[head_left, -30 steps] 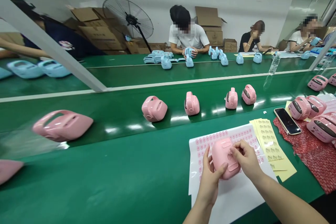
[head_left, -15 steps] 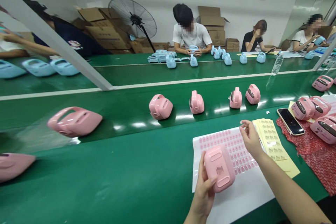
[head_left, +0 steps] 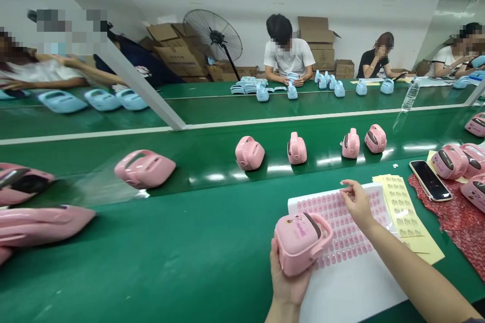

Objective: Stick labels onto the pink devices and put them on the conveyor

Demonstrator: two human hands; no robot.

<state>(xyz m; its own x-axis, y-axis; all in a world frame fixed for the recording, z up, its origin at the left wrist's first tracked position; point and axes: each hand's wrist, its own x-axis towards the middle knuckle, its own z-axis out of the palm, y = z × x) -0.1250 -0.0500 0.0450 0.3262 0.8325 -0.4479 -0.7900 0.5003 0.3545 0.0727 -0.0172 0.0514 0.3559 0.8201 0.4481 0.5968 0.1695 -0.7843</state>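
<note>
My left hand (head_left: 287,277) grips a pink handled plastic device (head_left: 301,236) from below, holding it just above the near edge of the green table. My right hand (head_left: 355,202) hovers over the far part of a white sheet of small pink stickers (head_left: 341,222), thumb and forefinger pinched together; whether a sticker sits between them is too small to tell. A yellow sticker sheet (head_left: 403,207) lies just right of that hand.
Several pink devices (head_left: 296,148) stand on the green conveyor belt (head_left: 212,161), with more (head_left: 41,222) at the left and on a red cloth (head_left: 456,207) at right. A phone (head_left: 430,180) lies by the cloth. Other people work with blue devices (head_left: 261,92) across the table.
My left hand turned the pink device over, from its flat back facing me to its handled top. My right hand left the device and went to the pink sticker sheet. The view shifted left.
</note>
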